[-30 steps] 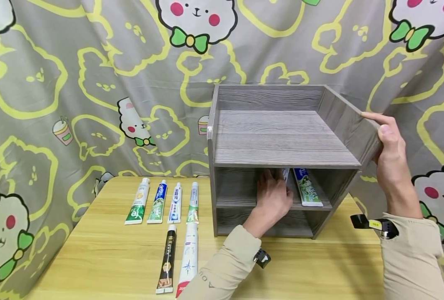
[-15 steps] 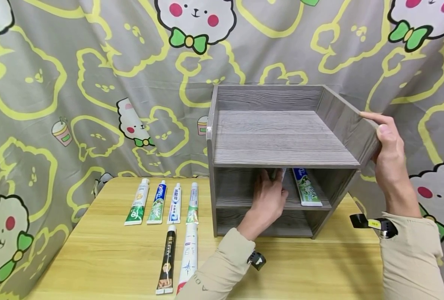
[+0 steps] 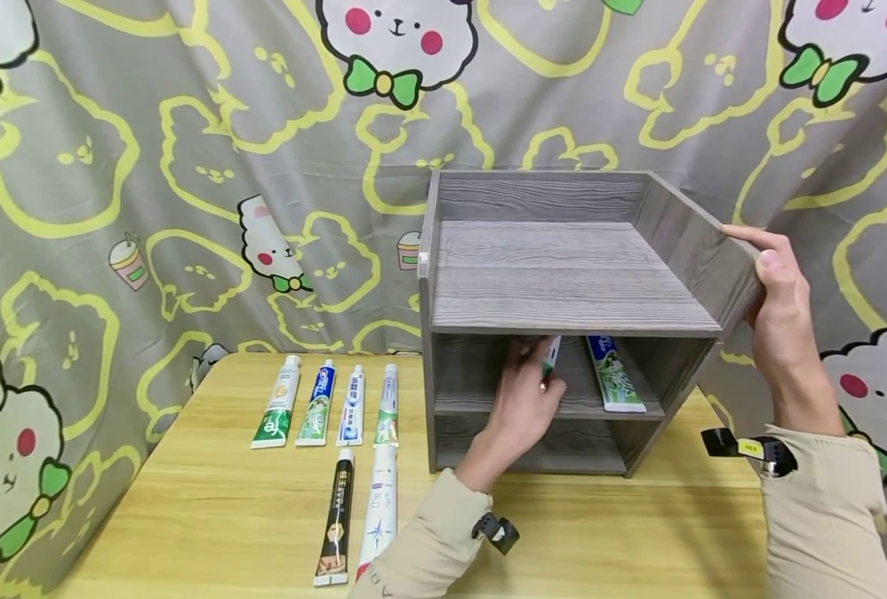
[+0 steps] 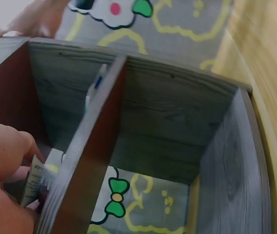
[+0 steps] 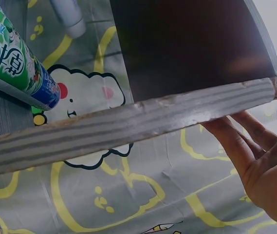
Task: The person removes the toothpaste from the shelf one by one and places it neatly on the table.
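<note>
A grey wood-grain shelf unit (image 3: 563, 274) stands on the table. My left hand (image 3: 522, 403) reaches into its middle compartment and grips a white-and-green toothpaste tube (image 3: 552, 353), mostly hidden by the fingers and the upper board. The left wrist view catches the tube's flat end (image 4: 32, 183) beside the thumb, close over the shelf board's front edge. To the right in that compartment lies a blue-and-green toothpaste tube (image 3: 614, 374). With thumb and fingers, my right hand (image 3: 782, 333) holds the front edge of the unit's right side panel (image 5: 177, 109).
Left of the unit, a row of several toothpaste tubes (image 3: 314, 408) lies on the wooden table (image 3: 211, 507). Nearer are a black tube (image 3: 334, 520) and a white tube (image 3: 379, 503), partly covered by the left sleeve. A patterned curtain (image 3: 324, 183) hangs behind.
My left hand has shifted left within the middle compartment, bringing the white-and-green toothpaste tube away from the blue-and-green one. My right hand stays on the side panel.
</note>
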{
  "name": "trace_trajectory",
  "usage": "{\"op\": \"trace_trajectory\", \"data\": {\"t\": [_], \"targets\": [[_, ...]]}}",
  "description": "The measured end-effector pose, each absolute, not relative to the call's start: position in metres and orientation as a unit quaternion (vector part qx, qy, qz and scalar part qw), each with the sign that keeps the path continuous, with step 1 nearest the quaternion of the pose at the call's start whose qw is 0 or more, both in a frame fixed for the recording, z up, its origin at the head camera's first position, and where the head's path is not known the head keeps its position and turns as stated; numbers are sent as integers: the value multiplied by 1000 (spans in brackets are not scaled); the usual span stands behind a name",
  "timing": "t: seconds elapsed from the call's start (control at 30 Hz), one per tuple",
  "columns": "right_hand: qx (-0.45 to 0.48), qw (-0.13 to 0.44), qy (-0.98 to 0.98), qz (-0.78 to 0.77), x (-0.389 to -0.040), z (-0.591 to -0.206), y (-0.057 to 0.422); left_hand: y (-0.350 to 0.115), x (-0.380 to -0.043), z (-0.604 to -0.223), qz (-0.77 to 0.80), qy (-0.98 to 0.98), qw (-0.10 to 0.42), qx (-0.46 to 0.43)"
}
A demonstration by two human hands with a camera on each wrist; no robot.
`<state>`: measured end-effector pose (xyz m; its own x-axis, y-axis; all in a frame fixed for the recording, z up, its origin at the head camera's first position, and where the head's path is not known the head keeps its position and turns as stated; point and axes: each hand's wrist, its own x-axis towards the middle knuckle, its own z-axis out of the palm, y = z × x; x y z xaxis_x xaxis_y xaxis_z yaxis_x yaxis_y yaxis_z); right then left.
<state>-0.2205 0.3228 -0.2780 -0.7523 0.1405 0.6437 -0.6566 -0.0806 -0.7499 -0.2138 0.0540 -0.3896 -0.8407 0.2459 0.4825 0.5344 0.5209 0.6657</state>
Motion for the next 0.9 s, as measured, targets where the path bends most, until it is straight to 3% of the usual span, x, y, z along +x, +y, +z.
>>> {"op": "trace_trajectory", "data": {"t": [0.43, 0.9], "targets": [[211, 274, -626, 699, -217, -278, 325, 38, -204, -392, -567, -781, 157, -210], [211, 275, -623, 702, -219, -279, 325, 24, -186, -395, -697, -676, 75, -227]]}}
